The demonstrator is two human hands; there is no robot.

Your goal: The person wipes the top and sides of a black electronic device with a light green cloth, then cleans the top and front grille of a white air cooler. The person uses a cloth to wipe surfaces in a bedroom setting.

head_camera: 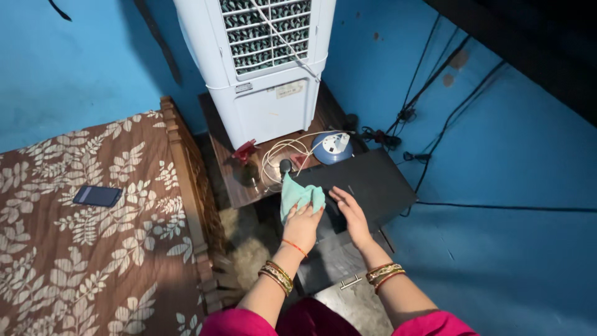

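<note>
On the black box [367,183] below the cooler [261,62], a teal cloth [300,196] is clutched by the left hand [303,225]; the right hand [351,214] is laid flat, fingers spread, beside it.

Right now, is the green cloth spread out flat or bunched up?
Bunched up. The cloth is crumpled under the left hand, pressed on the black box.

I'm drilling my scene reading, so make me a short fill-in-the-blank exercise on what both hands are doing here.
1. The left hand presses a ______ cloth onto the black box.
2. The right hand rests ______ on the box's top.
3. A dark phone lies on the ______-patterned bedcover.
4. Behind the box stands a ______ air cooler.

Missing words: light green; flat; leaf; white
</note>
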